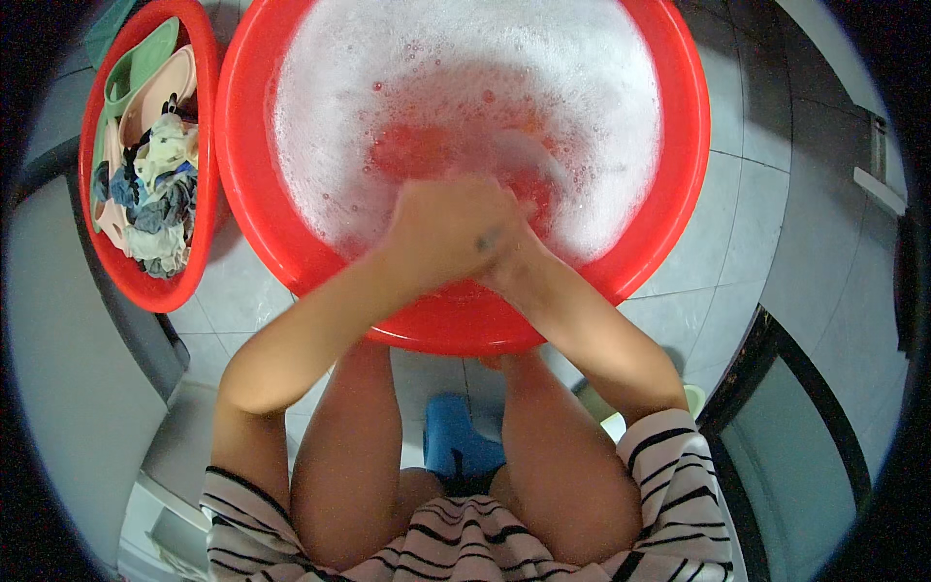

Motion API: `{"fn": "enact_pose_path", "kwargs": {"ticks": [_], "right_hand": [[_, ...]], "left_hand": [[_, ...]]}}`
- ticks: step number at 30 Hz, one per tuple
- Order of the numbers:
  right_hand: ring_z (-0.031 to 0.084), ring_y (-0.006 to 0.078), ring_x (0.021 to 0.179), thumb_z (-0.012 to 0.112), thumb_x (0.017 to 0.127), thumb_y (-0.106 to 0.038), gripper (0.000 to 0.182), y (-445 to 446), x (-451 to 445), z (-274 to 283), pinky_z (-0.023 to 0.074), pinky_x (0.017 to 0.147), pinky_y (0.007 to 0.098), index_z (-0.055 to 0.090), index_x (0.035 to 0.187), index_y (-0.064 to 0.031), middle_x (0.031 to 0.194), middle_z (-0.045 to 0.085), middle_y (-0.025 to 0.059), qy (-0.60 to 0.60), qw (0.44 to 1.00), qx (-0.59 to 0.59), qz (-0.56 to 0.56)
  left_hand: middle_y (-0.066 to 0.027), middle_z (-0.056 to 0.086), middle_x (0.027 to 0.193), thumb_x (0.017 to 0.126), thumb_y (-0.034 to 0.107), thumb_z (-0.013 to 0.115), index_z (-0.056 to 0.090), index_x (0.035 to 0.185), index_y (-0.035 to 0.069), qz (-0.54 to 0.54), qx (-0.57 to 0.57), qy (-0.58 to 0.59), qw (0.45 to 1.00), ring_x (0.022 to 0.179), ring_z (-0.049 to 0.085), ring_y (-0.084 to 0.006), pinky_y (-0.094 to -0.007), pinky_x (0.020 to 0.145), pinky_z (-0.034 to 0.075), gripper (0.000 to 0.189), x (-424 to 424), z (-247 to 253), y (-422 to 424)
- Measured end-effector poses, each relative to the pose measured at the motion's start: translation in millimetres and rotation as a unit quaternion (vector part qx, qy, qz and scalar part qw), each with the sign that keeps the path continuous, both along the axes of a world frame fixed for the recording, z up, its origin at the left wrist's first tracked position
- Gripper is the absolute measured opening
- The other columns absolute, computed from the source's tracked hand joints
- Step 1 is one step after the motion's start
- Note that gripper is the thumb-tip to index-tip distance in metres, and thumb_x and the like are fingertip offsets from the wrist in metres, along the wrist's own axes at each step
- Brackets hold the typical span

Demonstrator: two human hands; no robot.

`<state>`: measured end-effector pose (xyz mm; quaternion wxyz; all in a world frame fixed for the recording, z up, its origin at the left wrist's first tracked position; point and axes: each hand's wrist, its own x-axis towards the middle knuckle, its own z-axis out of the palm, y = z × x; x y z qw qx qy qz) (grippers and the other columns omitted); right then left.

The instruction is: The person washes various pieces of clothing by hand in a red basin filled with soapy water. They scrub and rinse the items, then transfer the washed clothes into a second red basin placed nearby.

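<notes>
A big round red plastic basin [465,336] stands before me, holding water under thick white soap suds [334,131]. My left hand [447,225] and my right hand [513,240] meet over its near part, wrists crossing or touching. Both are blurred by motion, and their fingers are partly hidden. Something pale and blurred [527,156], perhaps wet cloth, shows just beyond the hands; whether either hand grips it I cannot tell. Around the hands the foam is thinner, and the red of the basin shows through.
At the left, touching the big basin, is a smaller red basin [207,182] with crumpled clothes [164,204] and green and pink plastic items [149,62]. A blue plastic stool [454,436] is between my legs. Grey floor tiles [742,189] surround the basins. A dark-framed panel [793,436] is at the right.
</notes>
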<state>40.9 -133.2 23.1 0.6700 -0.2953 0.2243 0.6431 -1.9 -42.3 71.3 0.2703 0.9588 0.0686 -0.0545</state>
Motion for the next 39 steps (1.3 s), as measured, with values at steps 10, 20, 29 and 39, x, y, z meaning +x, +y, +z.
{"fn": "enact_pose_path", "kwargs": {"ticks": [10, 20, 29, 39], "right_hand": [[0.056, 0.0213, 0.084, 0.047, 0.086, -0.021, 0.023, 19.8, 58.8, -23.8, 0.0455, 0.076, 0.0327, 0.055, 0.1, -0.0047, 0.094, 0.059, 0.0094, -0.144, 0.977, -0.158, -0.019], [0.055, 0.0199, 0.094, 0.052, 0.083, -0.015, 0.026, 21.0, 51.3, -56.9, 0.0461, 0.08, 0.0337, 0.053, 0.108, -0.0061, 0.104, 0.057, 0.0091, -0.166, 0.967, -0.19, 0.039], [0.052, 0.0156, 0.099, 0.051, 0.083, -0.016, 0.035, 6.0, 32.9, 17.9, 0.0432, 0.084, 0.0286, 0.049, 0.117, -0.008, 0.106, 0.055, 0.0083, -0.37, 0.92, 0.008, 0.126], [0.054, 0.0183, 0.081, 0.045, 0.087, -0.023, 0.014, 22.9, 13.3, 9.6, 0.0462, 0.071, 0.0335, 0.051, 0.09, -0.0105, 0.083, 0.055, 0.004, 0.034, 0.993, -0.085, -0.072]], "left_hand": [[-0.0168, 0.061, 0.081, 0.084, 0.028, 0.048, 0.062, 0.085, 0.003, 0.305, -0.164, -0.003, 0.938, 0.078, 0.057, -0.0333, -0.0416, 0.07, 0.043, 0.028, -13.4, -90.4, 63.2], [-0.0122, 0.06, 0.1, 0.084, 0.021, 0.054, 0.056, 0.106, 0.002, 0.382, -0.451, -0.038, 0.806, 0.094, 0.055, -0.0231, -0.034, 0.085, 0.042, 0.029, -13.6, -120.1, 46.2], [-0.0072, 0.058, 0.077, 0.072, 0.023, 0.062, 0.057, 0.077, 0.009, 0.014, -0.112, -0.064, 0.992, 0.075, 0.059, -0.0256, -0.0375, 0.059, 0.047, 0.016, -5.3, 10.6, -14.0], [-0.0125, 0.061, 0.073, 0.065, 0.017, 0.06, 0.062, 0.073, 0.008, 0.002, 0.02, 0.024, 1.0, 0.066, 0.062, -0.0286, -0.0417, 0.05, 0.05, 0.012, 3.9, 9.8, -2.5]]}}
